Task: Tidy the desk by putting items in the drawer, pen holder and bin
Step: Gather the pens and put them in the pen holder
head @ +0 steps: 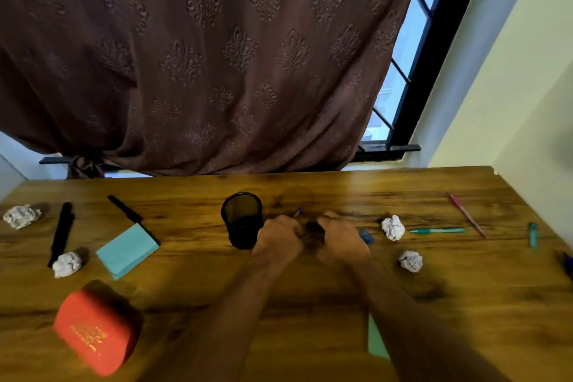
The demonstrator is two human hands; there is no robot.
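Pens (305, 228) bunched between both hands, fingers of left hand (279, 242) and right hand (339, 240) curled round them; holder (242, 220) just left of left fingers, nearer that hand.

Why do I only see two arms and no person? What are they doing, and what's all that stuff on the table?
The camera sits on the person's head and looks forward and down, so you see only their own arms reaching out. There is just this one picture.

The left hand and right hand meet in the middle of the wooden desk. Their fingers are curled around some pens, right beside the black mesh pen holder. The picture is blurry there, so I cannot count the pens.

Lying around are four crumpled paper balls, like this one, a teal notepad, an orange box, black markers, a teal pen and a pink pen. Behind the desk hangs a brown curtain.
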